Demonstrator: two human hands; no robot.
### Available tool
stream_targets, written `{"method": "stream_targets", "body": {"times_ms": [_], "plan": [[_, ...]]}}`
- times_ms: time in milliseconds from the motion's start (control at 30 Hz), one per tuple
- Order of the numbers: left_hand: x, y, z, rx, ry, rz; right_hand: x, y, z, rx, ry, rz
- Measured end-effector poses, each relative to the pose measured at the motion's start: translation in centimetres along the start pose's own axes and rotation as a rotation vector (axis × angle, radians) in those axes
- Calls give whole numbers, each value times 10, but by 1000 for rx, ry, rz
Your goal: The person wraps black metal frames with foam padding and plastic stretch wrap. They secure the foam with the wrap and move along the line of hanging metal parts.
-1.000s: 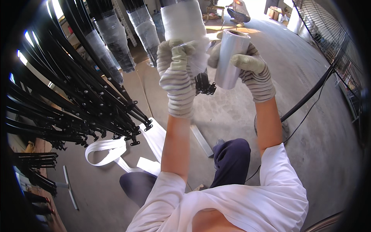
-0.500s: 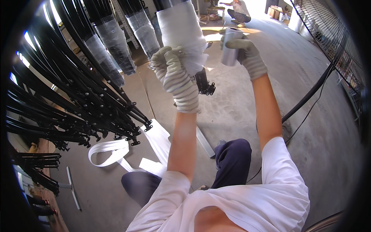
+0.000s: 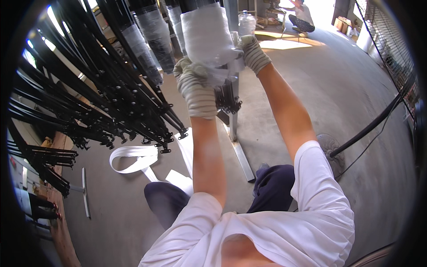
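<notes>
A bundle of black metal parts (image 3: pixel 226 99) hangs in front of me, its upper part wrapped in white foam sheet (image 3: pixel 205 33) with clear stretch film (image 3: pixel 220 73) around the lower end. My left hand (image 3: pixel 192 73), in a striped knit glove, is closed at the bundle's lower left edge, fingers partly hidden. On the right side, my gloved right hand (image 3: pixel 252 50) is closed around the roll of stretch film (image 3: pixel 235 55), close against the wrap. Most of that roll is hidden by the bundle and the glove.
Rows of black tubes (image 3: pixel 111 89) hang at left, several film-wrapped bundles (image 3: pixel 153 35) behind. White foam strips (image 3: pixel 133 159) and a metal stand foot (image 3: pixel 242 162) lie low. A fan (image 3: pixel 387 40) stands right. Another person (image 3: pixel 301 18) crouches far off.
My right hand has moved left with the film roll, from out at the right to the bundle's side. My left hand stays at the lower left of the wrap. The view has shifted slightly.
</notes>
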State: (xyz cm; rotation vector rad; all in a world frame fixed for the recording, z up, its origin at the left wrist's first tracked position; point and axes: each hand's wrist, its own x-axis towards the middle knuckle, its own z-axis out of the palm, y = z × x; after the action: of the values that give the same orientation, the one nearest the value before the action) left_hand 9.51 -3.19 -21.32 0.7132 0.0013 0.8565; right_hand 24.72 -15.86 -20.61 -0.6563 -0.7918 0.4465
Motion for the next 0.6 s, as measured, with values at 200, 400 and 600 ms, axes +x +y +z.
{"method": "stream_targets", "body": {"times_ms": [200,400,600], "plan": [[-38,23,8,-354,-293,34,-19,-11,32,-162,-33,-24],[-70,23,16,278,-335,382,-46,-32,36,-287,30,-71],[-64,38,-2,725,-524,916,-56,-42,49,-147,-199,-17]]}}
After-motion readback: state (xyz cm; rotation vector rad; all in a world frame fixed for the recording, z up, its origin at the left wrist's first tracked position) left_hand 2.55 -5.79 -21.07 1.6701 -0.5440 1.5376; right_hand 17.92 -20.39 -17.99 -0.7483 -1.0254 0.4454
